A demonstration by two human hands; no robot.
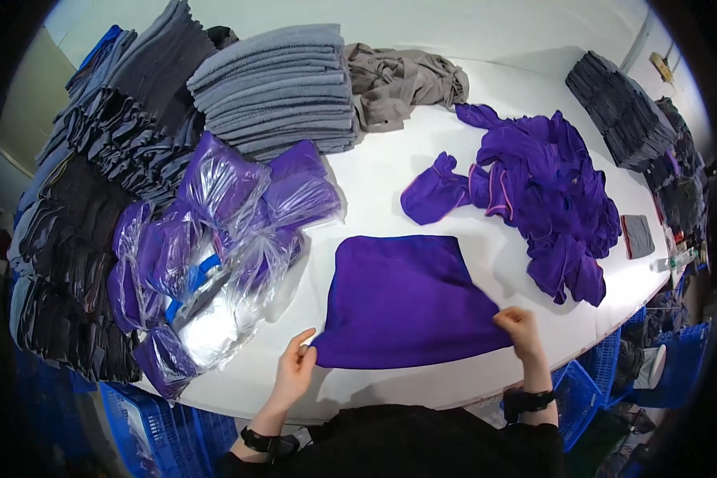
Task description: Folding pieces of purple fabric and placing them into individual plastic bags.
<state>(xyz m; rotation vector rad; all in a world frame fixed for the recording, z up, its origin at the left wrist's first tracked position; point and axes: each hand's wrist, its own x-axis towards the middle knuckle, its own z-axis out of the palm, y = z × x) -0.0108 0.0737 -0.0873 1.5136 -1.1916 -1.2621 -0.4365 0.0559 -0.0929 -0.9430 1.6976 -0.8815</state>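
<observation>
White counter [382, 195]; at back, tall stack of folded grey-blue cloths [275, 99], crumpled taupe cloth [402, 80] beside it; left, dark folded-cloth stacks [72, 247], purple cloth bundles in clear plastic [219, 183]; right, loose heap of pink-edged purple cloth [546, 179], small folded grey cloth [639, 237]; front centre, flat purple cloth piece [402, 307].

Both hands are in front of the body, well apart, and the torso [426, 438] is behind and between them. The left hand [296, 370] has its index finger lifted and pointing forward and inward, while the thumb lies near below it; if these fingers grip, I cannot tell. The right hand [519, 328] is more closed: its fingers are curled, and thumb and index finger come together in a pinch toward the left hand. Behind the left hand, its forearm [271, 416] slants inward; behind the right one, the forearm [538, 378] is nearly straight.
</observation>
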